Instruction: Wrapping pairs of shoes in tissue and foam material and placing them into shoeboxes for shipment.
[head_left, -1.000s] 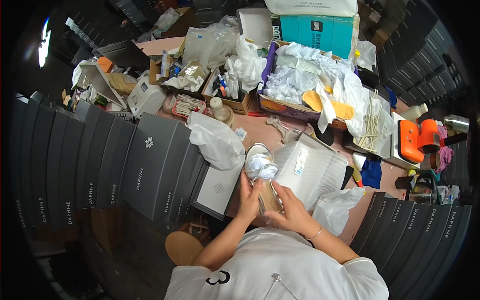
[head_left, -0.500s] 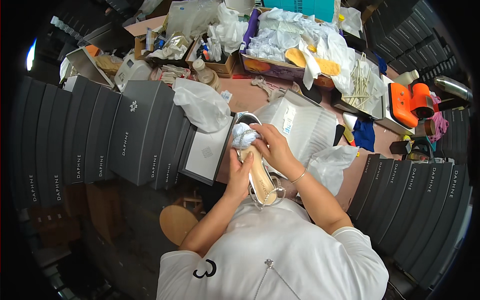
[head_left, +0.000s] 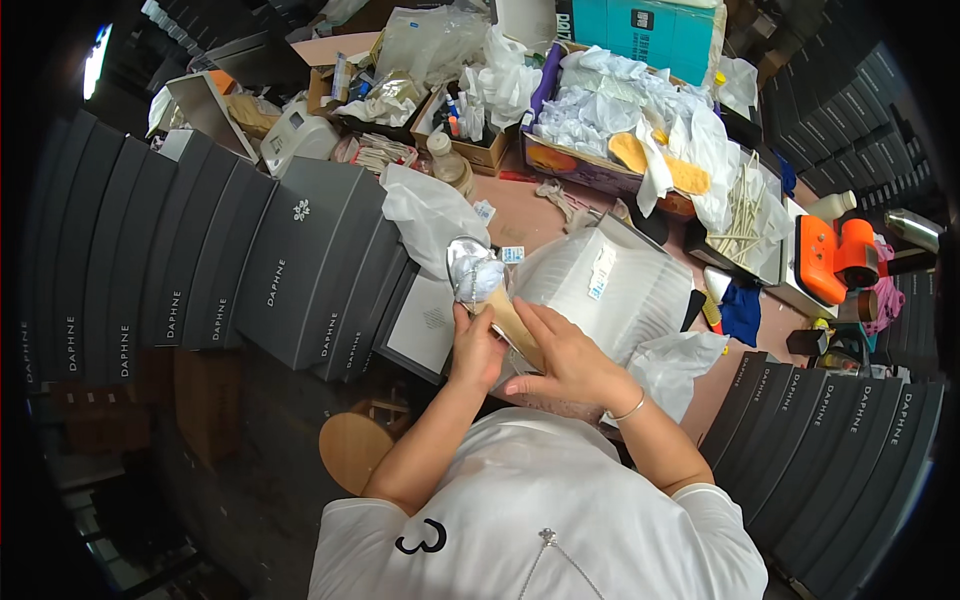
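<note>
My left hand (head_left: 478,352) is closed around the side of a silver sandal (head_left: 513,325) with a beige insole. Crumpled white tissue paper (head_left: 480,277) fills the toe end, under a sparkling strap. Across the heel half lies my right hand (head_left: 575,368), its fingers stretched out and the thumb spread apart; it covers the rear of the sandal. Just beyond the hands is an open shoe box (head_left: 645,265) with a translucent wrapping sheet (head_left: 560,275) in it. A small printed tag (head_left: 513,254) shows beside the toe.
Dark grey shoe boxes (head_left: 305,255) stand in rows at left, with more boxes (head_left: 830,410) at right. A purple carton (head_left: 590,170) of tissue balls is at the back. An orange device (head_left: 820,260) and loose white tissue (head_left: 680,365) lie at right; a round stool (head_left: 355,452) stands below.
My right hand has moved from the tissue at the toe down to the heel end, its fingers straightening. The sandal is tipped differently. The whole view has shifted, moving the table things rightward.
</note>
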